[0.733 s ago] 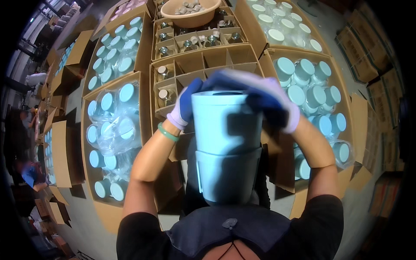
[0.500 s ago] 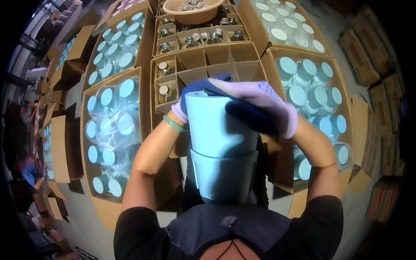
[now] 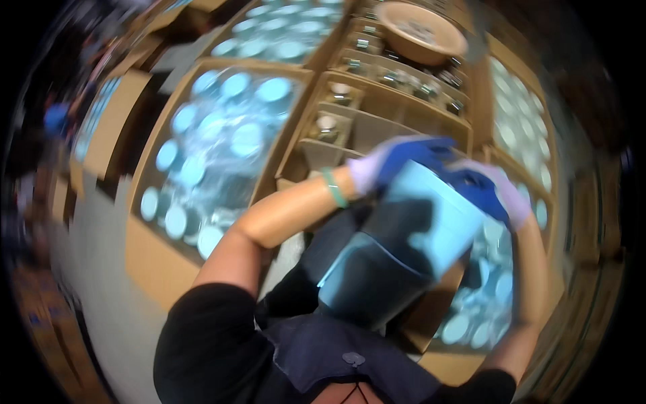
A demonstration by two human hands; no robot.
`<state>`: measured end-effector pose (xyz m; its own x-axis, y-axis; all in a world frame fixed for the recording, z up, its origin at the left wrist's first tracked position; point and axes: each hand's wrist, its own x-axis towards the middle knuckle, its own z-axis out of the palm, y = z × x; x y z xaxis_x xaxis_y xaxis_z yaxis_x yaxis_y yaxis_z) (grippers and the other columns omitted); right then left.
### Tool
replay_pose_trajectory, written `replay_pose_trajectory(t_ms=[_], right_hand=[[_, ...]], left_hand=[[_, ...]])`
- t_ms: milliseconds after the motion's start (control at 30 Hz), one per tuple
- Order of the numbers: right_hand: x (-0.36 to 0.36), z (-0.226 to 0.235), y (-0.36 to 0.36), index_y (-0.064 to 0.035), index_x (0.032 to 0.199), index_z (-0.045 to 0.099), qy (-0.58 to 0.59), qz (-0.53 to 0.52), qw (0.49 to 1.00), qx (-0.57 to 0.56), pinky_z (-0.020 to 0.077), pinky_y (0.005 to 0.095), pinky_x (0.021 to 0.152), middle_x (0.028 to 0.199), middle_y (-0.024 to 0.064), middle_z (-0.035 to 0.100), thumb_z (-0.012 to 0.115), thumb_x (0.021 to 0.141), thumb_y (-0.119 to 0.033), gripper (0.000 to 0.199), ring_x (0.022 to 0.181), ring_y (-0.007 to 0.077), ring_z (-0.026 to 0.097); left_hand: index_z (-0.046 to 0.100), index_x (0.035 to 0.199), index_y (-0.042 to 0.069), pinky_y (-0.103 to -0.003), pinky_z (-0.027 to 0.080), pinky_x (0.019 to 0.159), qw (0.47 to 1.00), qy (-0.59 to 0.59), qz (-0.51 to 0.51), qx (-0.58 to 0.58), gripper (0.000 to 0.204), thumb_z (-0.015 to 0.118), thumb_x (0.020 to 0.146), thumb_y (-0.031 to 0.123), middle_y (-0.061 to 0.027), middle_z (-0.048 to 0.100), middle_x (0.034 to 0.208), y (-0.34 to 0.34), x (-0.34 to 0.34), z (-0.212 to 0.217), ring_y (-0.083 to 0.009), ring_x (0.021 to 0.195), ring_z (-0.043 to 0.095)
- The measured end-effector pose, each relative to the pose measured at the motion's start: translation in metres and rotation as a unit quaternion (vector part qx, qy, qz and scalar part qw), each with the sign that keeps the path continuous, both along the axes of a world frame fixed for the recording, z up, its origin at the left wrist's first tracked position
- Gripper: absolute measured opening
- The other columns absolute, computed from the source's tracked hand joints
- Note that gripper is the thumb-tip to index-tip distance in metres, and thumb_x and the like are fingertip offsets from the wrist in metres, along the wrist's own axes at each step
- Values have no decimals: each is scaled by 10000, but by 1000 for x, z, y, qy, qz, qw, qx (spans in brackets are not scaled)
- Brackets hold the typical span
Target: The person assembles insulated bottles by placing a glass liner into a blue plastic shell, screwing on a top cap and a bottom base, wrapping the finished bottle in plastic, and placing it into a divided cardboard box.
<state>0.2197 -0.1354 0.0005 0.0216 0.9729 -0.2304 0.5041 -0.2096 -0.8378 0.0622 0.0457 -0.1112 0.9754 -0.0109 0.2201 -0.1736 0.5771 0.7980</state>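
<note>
A tapered light-blue plastic stack (image 3: 441, 215), seemingly two nested tubs, stands tilted between my legs, its upper end toward the far right. At that end my left hand (image 3: 407, 158), in a lilac glove with blue fingers, curls over the far left side. Against the right of the same end, my right hand (image 3: 491, 192), gloved alike, has its fingers bent inward. Both hands are blurred, and whatever they hold is hidden. Just beyond them is a divided cardboard carton (image 3: 404, 104) with small glass bottles (image 3: 328, 128) in its left compartments.
Left stands a carton (image 3: 142, 176) of blue-lidded jars (image 3: 245, 139) under clear plastic. More such jars (image 3: 494, 232) fill a carton at right. A peach basin (image 3: 397, 30) with small pale pieces rests on bottles at the back. Stacked boxes (image 3: 582, 215) line the right side.
The view has swung, so the surroundings look tilted. The tub stack now leans toward the right. My hands have moved right with its top and spread slightly apart.
</note>
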Motion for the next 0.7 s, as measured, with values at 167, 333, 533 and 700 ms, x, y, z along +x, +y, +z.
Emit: replay_pose_trajectory(t_ms=[167, 333, 533, 700], right_hand=[[-24, 45, -1, -13, 1175, 652, -99, 71, 989, -86, 490, 304, 853, 1038, 88, 669, 729, 821, -105, 373, 935, 163, 624], [-60, 62, -13, 3, 1082, 658, -122, 74, 989, -43, 486, 268, 781, 957, 80, 672, 745, 764, 6, 329, 854, 135, 618], [-57, 47, -26, 10, 1258, 532, -255, -1, 958, -130, 510, 383, 834, 1012, 222, 687, 696, 893, -230, 466, 930, 364, 682], [-18, 17, -38, -29, 1187, 576, -313, 35, 932, -178, 522, 392, 793, 993, 211, 685, 655, 890, -226, 365, 944, 323, 675]], left_hand=[[439, 1480, 39, -354, 427, 1072, 932, -160, 180, 270, 561, 585, 967, 213, -168, 534, 1433, -26, -29, 32, -243, 1297, 532], [502, 1431, 59, -355, 496, 950, 904, -78, 246, 341, 519, 590, 936, 188, -203, 638, 1261, -48, -57, 56, -295, 1152, 635], [535, 1363, 27, -404, 534, 833, 843, -67, 309, 435, 473, 565, 905, 145, -231, 687, 1078, -75, -59, 67, -367, 981, 689], [495, 1407, 34, -434, 524, 895, 836, -12, 286, 468, 536, 610, 895, 145, -268, 647, 1170, -101, -31, 67, -411, 1058, 648]])
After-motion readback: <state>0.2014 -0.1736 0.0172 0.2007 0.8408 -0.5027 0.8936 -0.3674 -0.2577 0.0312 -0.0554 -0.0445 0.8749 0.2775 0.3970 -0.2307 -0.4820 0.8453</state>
